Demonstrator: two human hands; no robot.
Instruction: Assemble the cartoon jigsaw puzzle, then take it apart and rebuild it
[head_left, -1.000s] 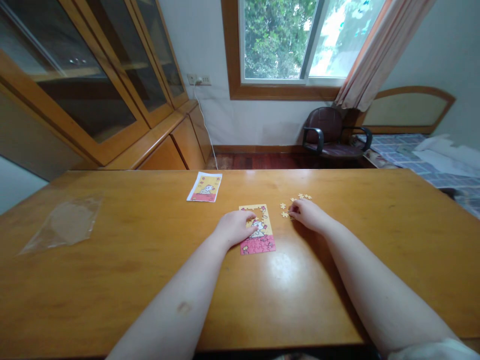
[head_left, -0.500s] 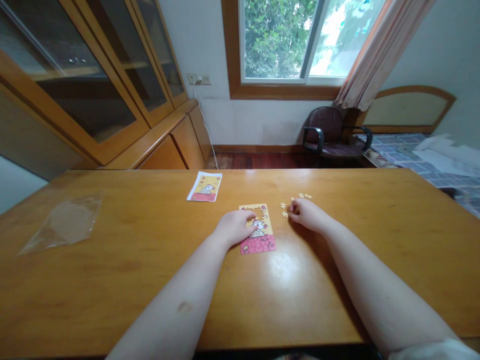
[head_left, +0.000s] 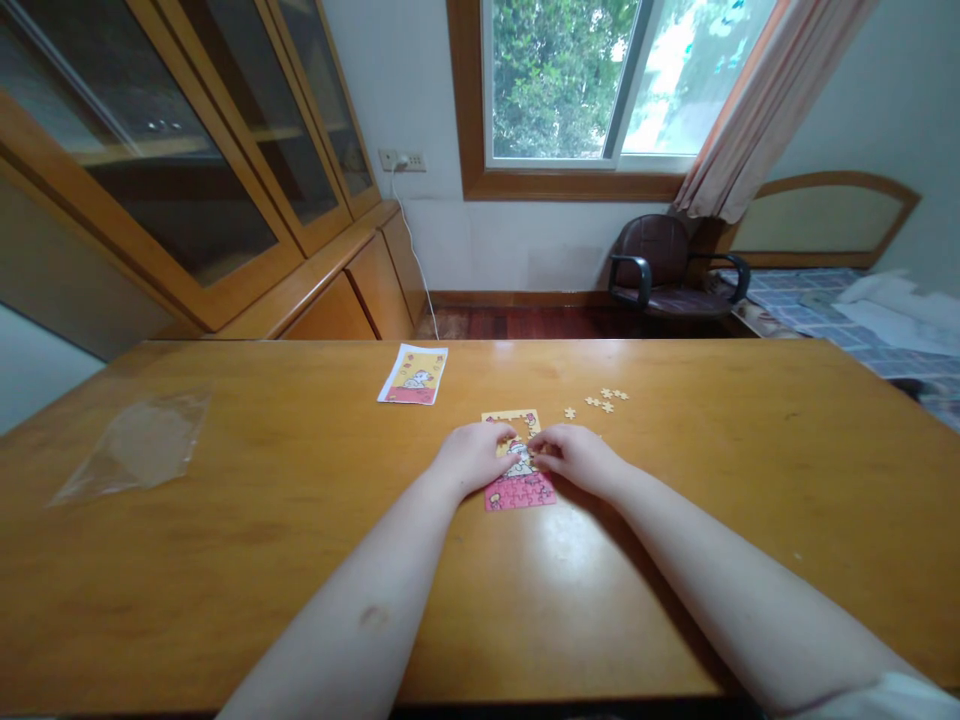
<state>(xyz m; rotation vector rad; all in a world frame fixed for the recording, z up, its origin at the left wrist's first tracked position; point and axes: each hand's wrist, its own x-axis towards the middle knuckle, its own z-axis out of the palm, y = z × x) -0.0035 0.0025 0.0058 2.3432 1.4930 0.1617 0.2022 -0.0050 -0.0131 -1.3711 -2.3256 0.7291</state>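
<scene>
A small jigsaw puzzle [head_left: 519, 492] lies on the table, with a pink lower part, a white cartoon animal in the middle and a yellow border around a gap near the top. Across its left side rests my left hand [head_left: 474, 456], thumb and fingers apart and touching the puzzle. My right hand [head_left: 576, 456] is over the puzzle's right edge, its fingertips pinched together on a puzzle piece that they mostly hide. Several loose yellow puzzle pieces [head_left: 607, 407] lie on the table beyond my right hand.
A printed picture card [head_left: 412, 376] with the same design lies behind the puzzle to the left. On the far left of the wooden table [head_left: 300, 560] is a clear plastic bag [head_left: 142, 445]. An office chair [head_left: 660, 265] stands past the far edge.
My right hand has moved left from the loose pieces to the puzzle, and one loose piece near it has gone from the table. My left hand has stayed on the puzzle.
</scene>
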